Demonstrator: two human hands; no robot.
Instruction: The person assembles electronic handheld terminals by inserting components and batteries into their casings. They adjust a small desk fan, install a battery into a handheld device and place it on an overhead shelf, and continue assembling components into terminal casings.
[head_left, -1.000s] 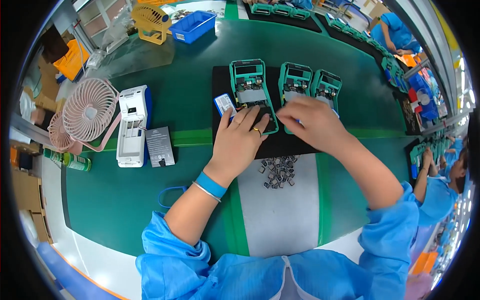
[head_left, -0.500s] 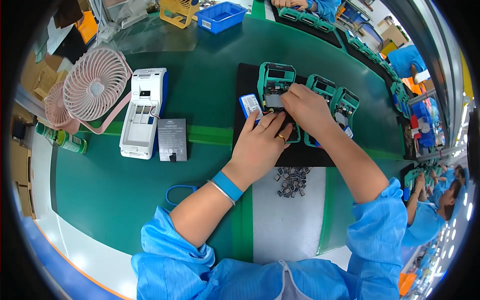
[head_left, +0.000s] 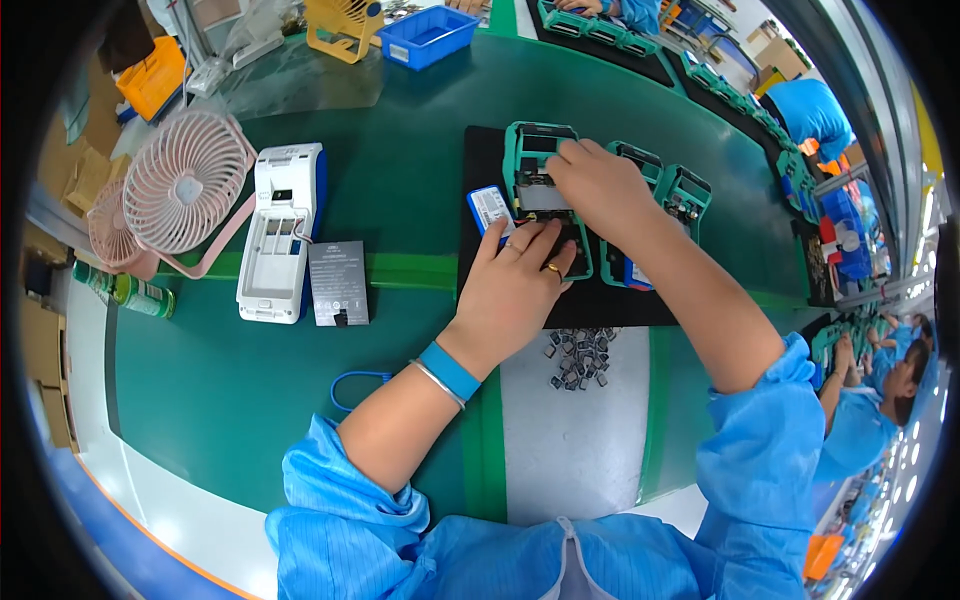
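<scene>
A teal handheld device housing (head_left: 513,165) lies with its inside up on a black mat (head_left: 477,160); a grey part and wiring show in it. My left hand (head_left: 505,295) rests across its near end, fingers bent over the housing and holding it. At its upper right part is my right hand (head_left: 608,195), fingertips closed together inside; whatever they pinch is hidden. A blue-and-white battery pack (head_left: 490,210) lies against the housing's left side, by my left fingertips. Two more teal housings, a middle one (head_left: 637,158) and a right one (head_left: 688,190), are partly behind my right hand and forearm.
Small metal parts (head_left: 580,358) lie heaped on a grey strip (head_left: 570,450) before the mat. To the left are a white device (head_left: 275,235), a dark flat battery (head_left: 338,285) and a pink fan (head_left: 185,185). A blue bin (head_left: 428,38) stands behind. Other people work beyond.
My right hand has shifted up and slightly left along the housing, toward its far end. My left hand stays at the near end. The whole view has shifted slightly.
</scene>
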